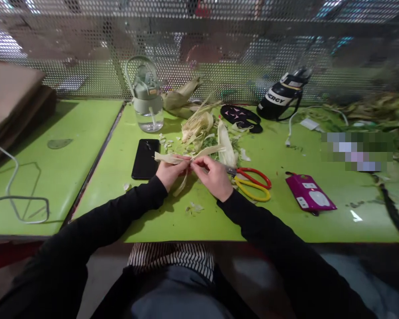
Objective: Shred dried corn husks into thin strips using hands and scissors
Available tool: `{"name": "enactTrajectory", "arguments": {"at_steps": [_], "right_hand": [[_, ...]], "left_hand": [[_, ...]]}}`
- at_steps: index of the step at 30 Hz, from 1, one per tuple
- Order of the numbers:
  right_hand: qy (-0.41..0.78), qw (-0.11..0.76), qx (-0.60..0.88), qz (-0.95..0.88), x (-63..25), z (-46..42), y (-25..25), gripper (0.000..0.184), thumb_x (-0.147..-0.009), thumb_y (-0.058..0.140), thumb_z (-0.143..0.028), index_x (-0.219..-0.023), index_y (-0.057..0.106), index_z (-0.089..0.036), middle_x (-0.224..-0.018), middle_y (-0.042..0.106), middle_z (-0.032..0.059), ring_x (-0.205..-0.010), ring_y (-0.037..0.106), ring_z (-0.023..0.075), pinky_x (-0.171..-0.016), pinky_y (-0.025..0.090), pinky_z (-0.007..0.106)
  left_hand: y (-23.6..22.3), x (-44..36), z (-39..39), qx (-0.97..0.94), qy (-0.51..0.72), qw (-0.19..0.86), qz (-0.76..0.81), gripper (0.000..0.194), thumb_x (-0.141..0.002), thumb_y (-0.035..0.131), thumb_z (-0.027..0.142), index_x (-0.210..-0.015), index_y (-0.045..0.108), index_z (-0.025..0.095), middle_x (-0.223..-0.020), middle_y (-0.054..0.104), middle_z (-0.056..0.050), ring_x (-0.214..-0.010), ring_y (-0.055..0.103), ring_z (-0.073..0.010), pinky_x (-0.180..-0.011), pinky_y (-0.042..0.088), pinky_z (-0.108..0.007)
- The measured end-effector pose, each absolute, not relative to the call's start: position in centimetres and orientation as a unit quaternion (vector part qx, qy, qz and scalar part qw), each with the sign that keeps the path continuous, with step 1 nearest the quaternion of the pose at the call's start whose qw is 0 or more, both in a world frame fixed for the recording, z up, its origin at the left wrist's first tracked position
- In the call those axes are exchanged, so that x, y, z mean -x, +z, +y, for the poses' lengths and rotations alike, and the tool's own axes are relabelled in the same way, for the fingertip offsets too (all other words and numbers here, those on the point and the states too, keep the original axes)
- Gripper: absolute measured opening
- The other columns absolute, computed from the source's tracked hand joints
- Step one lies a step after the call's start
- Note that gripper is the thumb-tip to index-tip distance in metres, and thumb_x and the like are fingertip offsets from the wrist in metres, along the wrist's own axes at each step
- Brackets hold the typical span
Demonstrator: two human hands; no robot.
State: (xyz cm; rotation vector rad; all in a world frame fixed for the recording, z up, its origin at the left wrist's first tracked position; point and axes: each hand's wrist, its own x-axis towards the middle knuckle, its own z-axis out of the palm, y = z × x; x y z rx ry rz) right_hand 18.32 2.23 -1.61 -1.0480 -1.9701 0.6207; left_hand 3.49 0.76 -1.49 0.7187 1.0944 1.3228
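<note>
My left hand (171, 173) and my right hand (214, 177) meet over the green table (199, 221), both pinched on a pale corn husk strip (189, 156) that runs left and right between them. A loose end of the strip hangs down below my left hand. Just beyond my fingers lies a pile of corn husks (202, 128) with small green scraps around it. Both arms wear black sleeves.
A black phone (146, 158) lies left of my hands. Red and yellow scissors (252, 182) lie right of them, then a purple device (310, 195). A water bottle (147, 98), a black mask (241, 117) and a black glove (282, 95) stand near the perforated metal screen (86, 75).
</note>
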Motion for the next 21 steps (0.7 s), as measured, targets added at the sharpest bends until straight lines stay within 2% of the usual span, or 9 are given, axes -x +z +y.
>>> {"name": "enactTrajectory", "arguments": {"at_steps": [5, 8, 12, 15, 18, 21], "right_hand": [[0.079, 0.395, 0.422, -0.812, -18.5, 2.4, -1.5, 0.013, -0.089, 0.06, -0.035, -0.087, 0.058, -0.022, -0.089, 0.065, 0.0077, -0.086, 0.06, 0.0236, -0.078, 0.048, 0.039], [0.051, 0.367, 0.407, -0.835, -18.7, 2.6, -1.5, 0.014, -0.092, 0.056, -0.033, -0.085, 0.059, -0.021, -0.086, 0.063, 0.0079, -0.083, 0.059, 0.0234, -0.075, 0.048, 0.038], [0.14, 0.379, 0.429, -0.808, -19.0, 2.8, -1.3, 0.015, -0.091, 0.057, -0.034, -0.091, 0.061, -0.019, -0.087, 0.065, 0.0067, -0.076, 0.059, 0.019, -0.067, 0.048, 0.033], [0.271, 0.372, 0.478, -0.748, -19.3, 3.2, -1.0, 0.026, -0.091, 0.056, -0.042, -0.097, 0.065, -0.018, -0.088, 0.068, 0.0056, -0.072, 0.06, 0.0169, -0.064, 0.048, 0.03], [0.388, 0.338, 0.48, -0.71, -19.3, 3.4, -0.7, 0.031, -0.088, 0.059, -0.048, -0.089, 0.068, -0.018, -0.082, 0.07, 0.0032, -0.072, 0.061, 0.0161, -0.066, 0.048, 0.029], [0.42, 0.37, 0.457, -0.691, -19.1, 3.2, -0.6, 0.026, -0.084, 0.065, -0.043, -0.079, 0.069, -0.018, -0.076, 0.068, 0.0012, -0.07, 0.059, 0.0144, -0.068, 0.048, 0.028]], "left_hand": [[-2.1, -3.9, 0.7, -0.235, 0.583, 0.64, 0.442, 0.015, -0.073, 0.073, 0.018, -0.081, 0.061, 0.014, -0.064, 0.065, 0.003, -0.057, 0.061, -0.0091, -0.061, 0.052, -0.023], [-1.9, -3.8, 0.7, -0.216, 0.569, 0.667, 0.43, 0.012, -0.074, 0.07, 0.013, -0.082, 0.061, 0.013, -0.065, 0.066, 0.002, -0.059, 0.063, -0.0094, -0.067, 0.055, -0.025], [-1.5, -3.7, 0.8, -0.198, 0.549, 0.69, 0.427, 0.01, -0.077, 0.063, 0.005, -0.085, 0.064, 0.01, -0.067, 0.069, -0.002, -0.06, 0.065, -0.0101, -0.069, 0.056, -0.026], [-1.6, -3.7, 0.7, -0.222, 0.527, 0.703, 0.423, 0.006, -0.079, 0.064, 0.008, -0.084, 0.066, 0.009, -0.068, 0.069, -0.005, -0.063, 0.066, -0.0118, -0.069, 0.056, -0.026], [-1.9, -3.6, 0.6, -0.265, 0.516, 0.707, 0.406, 0.006, -0.079, 0.067, 0.014, -0.081, 0.067, 0.009, -0.067, 0.068, -0.004, -0.062, 0.065, -0.0111, -0.066, 0.054, -0.025], [-2.0, -3.5, 0.4, -0.305, 0.493, 0.711, 0.398, 0.01, -0.077, 0.071, 0.019, -0.078, 0.067, 0.009, -0.064, 0.066, -0.003, -0.058, 0.062, -0.0103, -0.064, 0.053, -0.025]]}}
